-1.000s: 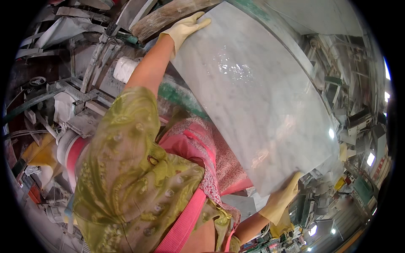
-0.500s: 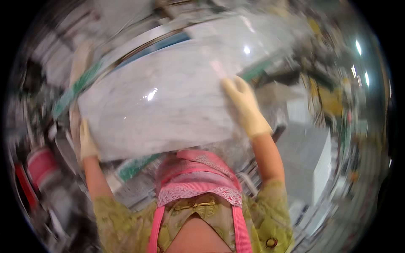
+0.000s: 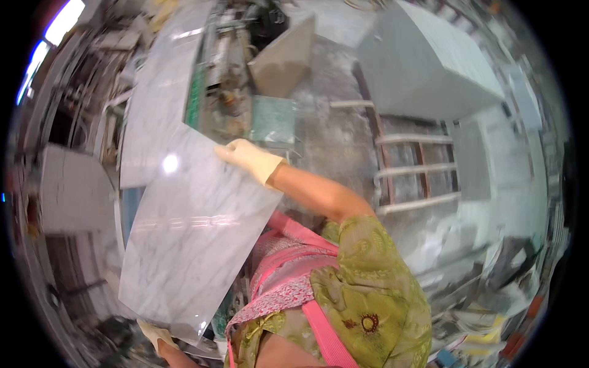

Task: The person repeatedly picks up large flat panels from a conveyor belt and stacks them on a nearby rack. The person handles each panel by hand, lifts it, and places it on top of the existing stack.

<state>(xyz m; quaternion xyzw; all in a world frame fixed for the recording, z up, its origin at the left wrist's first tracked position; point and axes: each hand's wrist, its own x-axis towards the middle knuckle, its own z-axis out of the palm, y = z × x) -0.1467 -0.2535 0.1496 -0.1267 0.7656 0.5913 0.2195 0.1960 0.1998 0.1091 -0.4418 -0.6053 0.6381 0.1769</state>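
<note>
Marble slab (image 3: 193, 233): at the near end of the green-edged surface (image 3: 195, 95), wide polished face up, lying askew to that surface's right edge. A second slab (image 3: 161, 92) lies lengthwise beyond it, along the same edge. Blur and glare wash out the join, so can't tell if the near slab bears on the far one or is carried clear by the hands.

Right hand (image 3: 250, 161): gloved, fingers curled tight over the slab's right edge near its far corner. Left hand (image 3: 156, 333): gloved, partly closed round the near-end edge, fingers mostly lost under the stone. Nothing else in either.

Grip logic: hands well apart on different edges, so the load is split and the plate can't easily pivot. Edge holds leave the polished face free. Gloves presumably guard against hard rims. Slab sits right in front of the pink apron (image 3: 282, 257), likely to keep the weight close and cut the reach.

Off to the right, a big grey block (image 3: 423, 67) stands beyond a rack of pale bars (image 3: 414, 170) on the floor (image 3: 334, 104). Bars look like spacers, probably for keeping stone off the ground.
</note>
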